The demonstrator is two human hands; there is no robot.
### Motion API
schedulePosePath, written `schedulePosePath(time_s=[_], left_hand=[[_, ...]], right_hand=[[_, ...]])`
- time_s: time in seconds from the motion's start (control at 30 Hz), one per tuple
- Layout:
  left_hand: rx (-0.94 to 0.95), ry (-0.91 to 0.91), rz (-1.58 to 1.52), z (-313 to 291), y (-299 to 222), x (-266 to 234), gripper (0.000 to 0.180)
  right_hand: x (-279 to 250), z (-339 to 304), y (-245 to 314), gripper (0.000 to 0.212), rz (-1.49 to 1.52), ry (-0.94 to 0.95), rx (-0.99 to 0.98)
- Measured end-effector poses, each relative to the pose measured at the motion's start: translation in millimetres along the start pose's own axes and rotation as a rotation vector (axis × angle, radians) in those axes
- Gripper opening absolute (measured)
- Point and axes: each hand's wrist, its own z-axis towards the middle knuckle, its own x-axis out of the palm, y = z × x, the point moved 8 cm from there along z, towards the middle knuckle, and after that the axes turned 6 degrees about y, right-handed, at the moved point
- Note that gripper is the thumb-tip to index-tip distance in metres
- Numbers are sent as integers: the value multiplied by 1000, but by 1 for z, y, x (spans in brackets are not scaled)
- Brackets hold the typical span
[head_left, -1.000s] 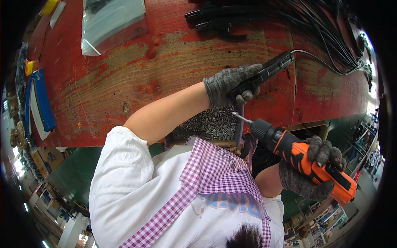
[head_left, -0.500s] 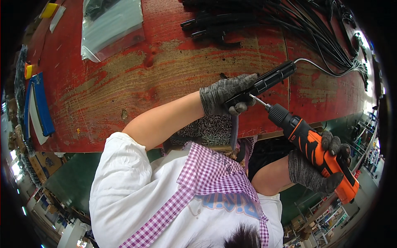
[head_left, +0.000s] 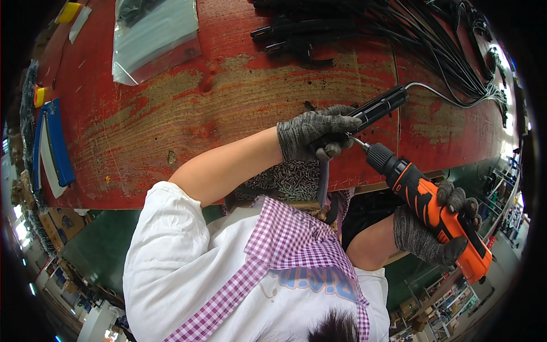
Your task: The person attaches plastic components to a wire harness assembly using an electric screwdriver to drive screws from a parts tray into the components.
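Observation:
Gripped in my gloved left hand [head_left: 319,132] is a long black plastic housing [head_left: 383,108], tilted up to the right above the red table, with a grey cable [head_left: 439,93] leaving its far end. My gloved right hand [head_left: 436,228] is wrapped round an orange and black cordless screwdriver [head_left: 424,196]. Its bit points up and left and meets the housing's near side beside my left fingers. The very tip of the bit is hidden by those fingers, so whether a screw sits there cannot be seen.
Below my left forearm, a box of small screws [head_left: 288,179] sits at the table's front edge. Black housings [head_left: 305,34] and bundled cables [head_left: 433,40] lie at the back right of the worn red table [head_left: 148,125]. Clear plastic bags [head_left: 156,43] and a blue holder [head_left: 55,148] are to the left.
My right hand and the screwdriver have shifted slightly left and up, bringing the bit closer in. My left thumb now lies further along the housing, near the bit.

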Motion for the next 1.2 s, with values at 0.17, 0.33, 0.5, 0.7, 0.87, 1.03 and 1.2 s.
schedulePosePath(time_s=[0.17, 0.33, 0.5, 0.7, 0.87, 1.03, 1.2], left_hand=[[4, -80, -17, -2, -1, -2, 49], [26, -183, 108, 2, 3, -16, 53], [-27, -204, 53, 5, 14, -24, 56], [-84, -241, 32, 2, 14, -26, 46], [-73, -273, 41, 2, 10, -27, 34], [-51, -249, 139, 11, 10, -22, 38], [174, -319, 858, -5, -29, -11, 57]], right_hand=[[16, 3, -5, 38, 87, 150, 12], [40, 4, -12, 39, -6, 312, 2], [62, -2, -27, 35, 33, 595, 64], [62, -2, -38, 34, 65, 652, 95], [56, -1, -43, 35, 95, 666, 83], [40, 0, -35, 35, 97, 492, 119], [34, 8, -15, 31, 411, 509, 214]])
